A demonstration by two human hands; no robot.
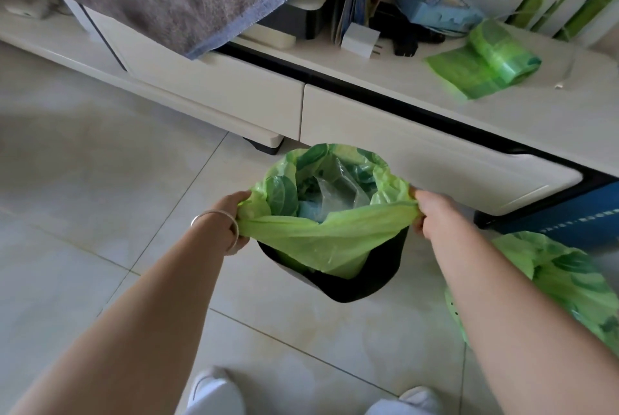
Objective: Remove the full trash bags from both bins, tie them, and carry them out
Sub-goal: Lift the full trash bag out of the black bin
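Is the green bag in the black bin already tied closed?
No, the left hand and right hand hold the green bag mouth wide open.

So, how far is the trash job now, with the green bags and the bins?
Looks done: a second green bag already lies on the floor at the right, though its knot cannot be seen. In hand: the left hand and right hand each grip the rim of the green bag, stretched over the black bin, mouth open. Left: lifting it out, tying it, carrying both out.
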